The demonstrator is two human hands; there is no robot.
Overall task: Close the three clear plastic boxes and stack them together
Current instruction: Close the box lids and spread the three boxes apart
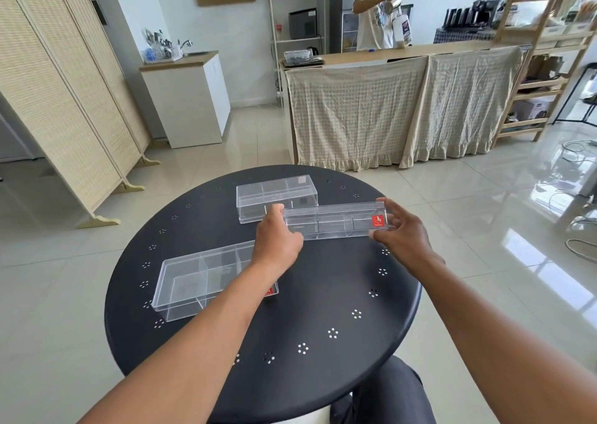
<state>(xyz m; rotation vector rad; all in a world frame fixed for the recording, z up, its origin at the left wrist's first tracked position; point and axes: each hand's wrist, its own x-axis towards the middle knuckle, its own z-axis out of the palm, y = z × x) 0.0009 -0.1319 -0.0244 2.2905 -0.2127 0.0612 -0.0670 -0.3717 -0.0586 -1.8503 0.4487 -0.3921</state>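
Gripping the middle box (334, 221) by its ends, the left hand (278, 241) and right hand (400, 234) have fingers curled on it above the surface (323, 294); far box (276, 197) sits behind; near box (206, 278) is partly hidden by the left forearm; lids are hard to make out.

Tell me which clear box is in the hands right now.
The middle box, the one showing a red sticker at its right end: left hand and right hand hold its ends. The far box and near-left box sit untouched.
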